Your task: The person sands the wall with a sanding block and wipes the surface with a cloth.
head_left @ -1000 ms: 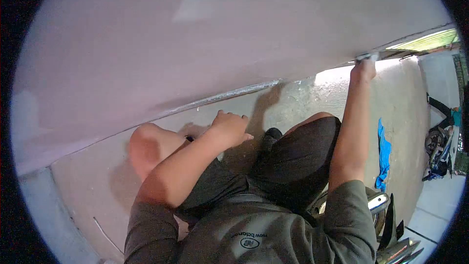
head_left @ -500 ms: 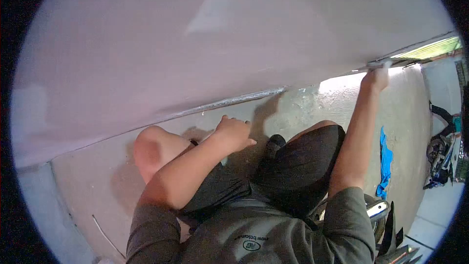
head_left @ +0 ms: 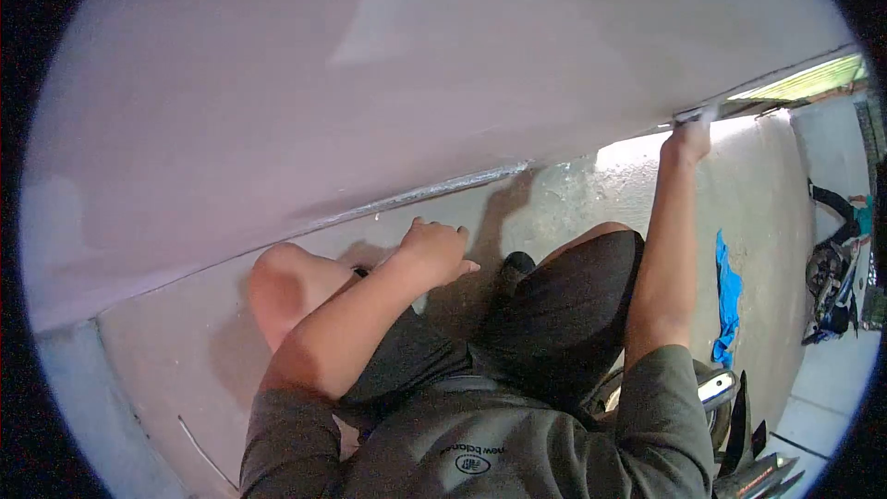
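- In the head view, the right hand [head_left: 687, 140] is at the far end of a stretched arm, up at the lower edge of the pale wall [head_left: 231, 120].
- Its fingers are closed around a thin grey-white thing [head_left: 690, 116], which lies at that wall edge; it is blurred, perhaps a flat tool, and its outline cannot be told.
- The left hand [head_left: 434, 249] hangs palm down between the knees and the wall, half open with the fingers loosely bent; nothing shows in it, its palm being hidden.
- A whitish strip [head_left: 434, 188] runs along the wall's foot, near the left hand and apart from it.
- Beyond the right hand, a bright yellow-green opening [head_left: 804, 81] shows beside the wall's end.
- On the floor [head_left: 767, 212], a crumpled blue cloth [head_left: 728, 300] lies to the right of the right forearm, short of the floor's right edge.
- A dark bundle [head_left: 832, 282] sits by that edge.
- Just right of the right sleeve is a silver part [head_left: 716, 386].
- Near the floor's lower left corner lies a thin pale strand [head_left: 197, 448].
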`<state>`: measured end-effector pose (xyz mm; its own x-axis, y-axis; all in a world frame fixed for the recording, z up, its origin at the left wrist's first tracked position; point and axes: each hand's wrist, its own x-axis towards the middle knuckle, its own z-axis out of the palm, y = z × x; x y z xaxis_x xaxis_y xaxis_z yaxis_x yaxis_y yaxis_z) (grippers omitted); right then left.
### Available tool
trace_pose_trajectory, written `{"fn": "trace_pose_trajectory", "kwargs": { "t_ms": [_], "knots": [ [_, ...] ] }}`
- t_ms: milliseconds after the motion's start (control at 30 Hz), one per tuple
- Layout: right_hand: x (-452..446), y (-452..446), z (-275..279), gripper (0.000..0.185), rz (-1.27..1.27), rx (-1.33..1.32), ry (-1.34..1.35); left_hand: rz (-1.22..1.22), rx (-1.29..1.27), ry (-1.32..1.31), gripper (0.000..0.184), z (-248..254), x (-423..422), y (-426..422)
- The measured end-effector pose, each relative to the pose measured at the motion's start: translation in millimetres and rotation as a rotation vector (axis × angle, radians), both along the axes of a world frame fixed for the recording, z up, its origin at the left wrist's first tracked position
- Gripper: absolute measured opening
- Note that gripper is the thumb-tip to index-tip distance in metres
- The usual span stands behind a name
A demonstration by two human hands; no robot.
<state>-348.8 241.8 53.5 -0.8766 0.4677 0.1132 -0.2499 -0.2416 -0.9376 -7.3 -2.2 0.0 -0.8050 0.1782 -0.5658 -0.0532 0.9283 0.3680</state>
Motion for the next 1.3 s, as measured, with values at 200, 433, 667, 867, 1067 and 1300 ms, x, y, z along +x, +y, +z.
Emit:
{"fn": "trace_pose_trajectory", "kwargs": {
  "t_ms": [200,433,667,867,1067,1300],
  "knots": [
    [30,-19,36,0.047,0.128,0.023,0.166,0.007,-0.019,0.043,0.057,-6,2,1],
    [20,-12,17,0.049,0.054,0.037,0.103,0.007,-0.015,0.027,0.061,-6,4,1],
    [9,-2,8,0.05,0.077,-0.1,-0.046,-0.004,-0.007,0.049,0.061,0,3,1],
    [3,1,11,0.049,-0.04,0.368,0.152,-0.03,-0.011,0.053,0.062,-5,4,-1],
    [14,-8,17,0.048,-0.001,-0.006,0.091,-0.041,-0.007,0.063,0.063,2,2,1],
    [14,-3,3,0.047,0.026,-0.012,-0.119,-0.037,-0.054,0.064,0.061,7,5,3]
  ]
}}
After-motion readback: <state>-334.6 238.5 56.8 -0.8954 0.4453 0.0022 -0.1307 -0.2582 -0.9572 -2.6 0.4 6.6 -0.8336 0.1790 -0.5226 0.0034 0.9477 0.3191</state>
